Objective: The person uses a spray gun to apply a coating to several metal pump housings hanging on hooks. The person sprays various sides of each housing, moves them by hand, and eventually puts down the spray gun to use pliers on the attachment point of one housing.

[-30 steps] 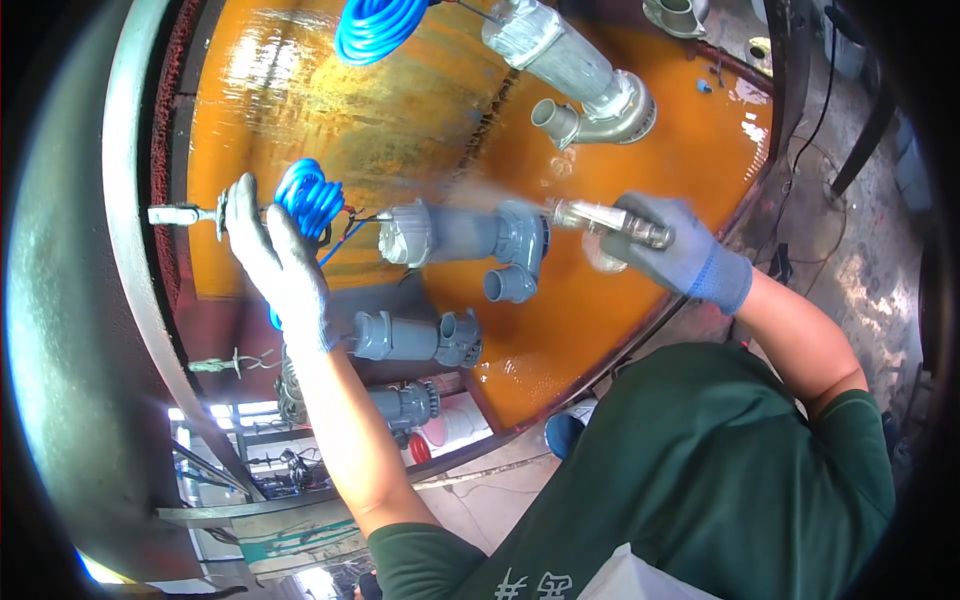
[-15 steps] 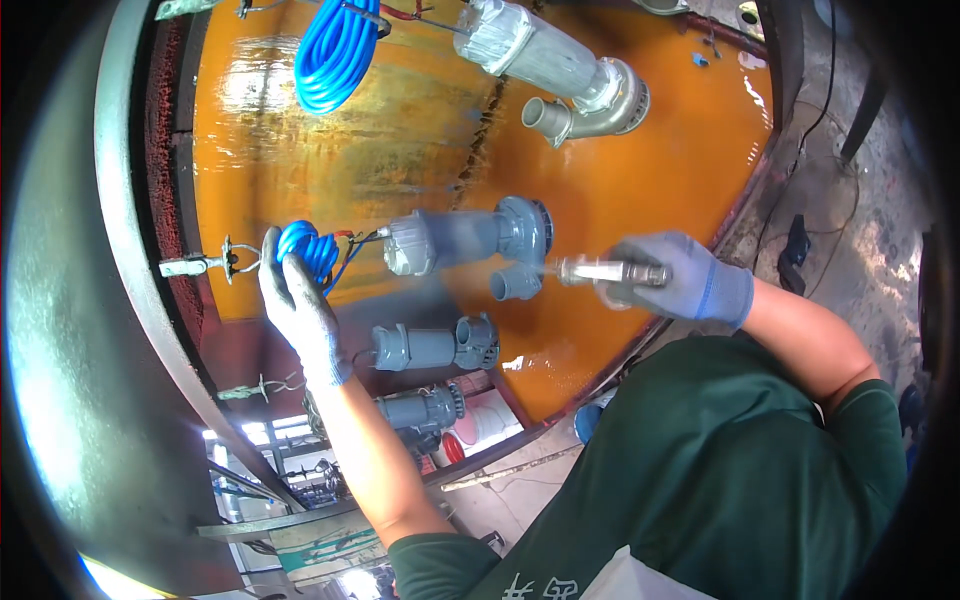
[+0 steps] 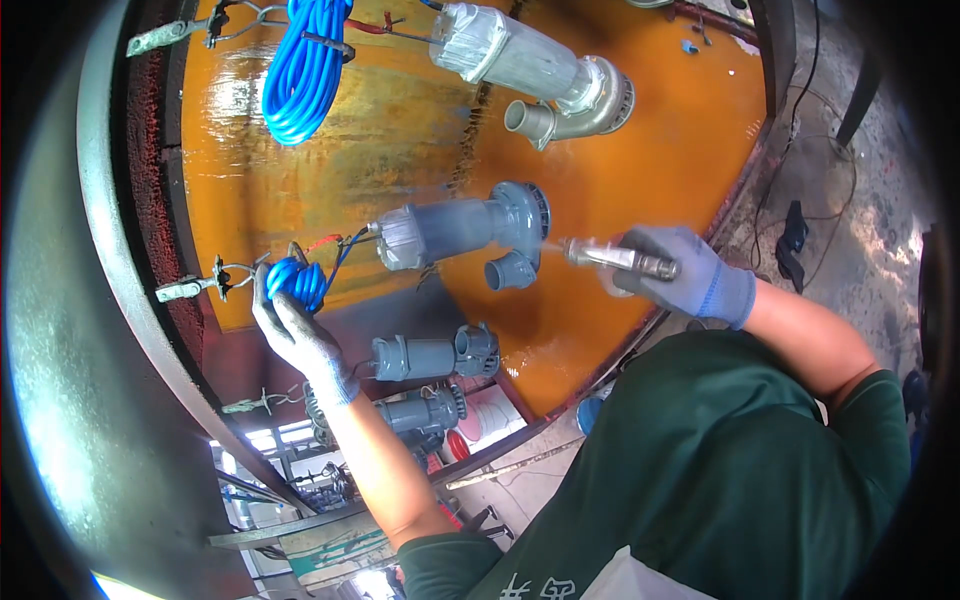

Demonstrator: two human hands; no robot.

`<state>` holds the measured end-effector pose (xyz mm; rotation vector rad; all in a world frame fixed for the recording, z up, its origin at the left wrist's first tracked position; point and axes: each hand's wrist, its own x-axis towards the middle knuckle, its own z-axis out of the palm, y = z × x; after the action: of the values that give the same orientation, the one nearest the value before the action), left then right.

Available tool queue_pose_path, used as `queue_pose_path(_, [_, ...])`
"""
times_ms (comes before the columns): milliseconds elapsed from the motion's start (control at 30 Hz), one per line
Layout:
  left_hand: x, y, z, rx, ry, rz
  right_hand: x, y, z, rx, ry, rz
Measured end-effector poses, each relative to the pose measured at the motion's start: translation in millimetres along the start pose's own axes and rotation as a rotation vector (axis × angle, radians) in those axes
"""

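Note:
My right hand [image 3: 690, 275], in a grey-blue glove, is closed round a metal spray gun [image 3: 625, 258]. Its nozzle points left at a hanging pump [image 3: 450, 232], with a gap between them and faint mist near the tip. Blue-grey paint covers the pump's round casing and outlet; its far-left end is still pale silver. My gloved left hand [image 3: 300, 330] grips a coiled blue cable [image 3: 297, 284], fingers wrapped round the bundle, beside the pump's left end. The cable runs from the coil to that end. A hook and chain [image 3: 215, 280] hang just left of the coil.
Above hangs a bare silver pump [image 3: 530, 65] with a larger blue cable coil [image 3: 308, 75]. Below are grey pumps, one [image 3: 425, 357] close under the sprayed one. Behind them stands a wet orange panel [image 3: 640, 150]. A curved metal rail [image 3: 100, 200] runs down the left.
The spray gun has tilted, its nozzle now slightly higher than its rear, and sits a little higher and further right. The silver pump and its coil appear lower and further left.

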<state>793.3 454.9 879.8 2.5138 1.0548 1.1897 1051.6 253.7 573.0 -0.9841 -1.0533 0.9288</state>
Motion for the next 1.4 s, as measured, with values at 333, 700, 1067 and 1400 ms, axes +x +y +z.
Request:
queue_pose_path(333, [-7.1, -3.8, -5.8, 0.027, 0.075, -0.02, 0.8, 3.2, -9.5, 0.037, -0.075, 0.096])
queue_pose_path(700, [-28.6, -13.6, -35.1, 0.216, 0.101, 0.045, 10.5, 25.0, -11.3, -0.158, -0.228, 0.052])
queue_pose_path(1067, [-59.9, -56.5, -93.1, 0.438, 0.242, 0.227, 21.2, 41.4, -12.7, -0.175, -0.274, 0.157])
queue_pose_path(1400, [-76.3, -54.3, -112.3, 0.489, 0.296, -0.187, 14.3, 64.4, -29.1, -0.009, -0.204, -0.007])
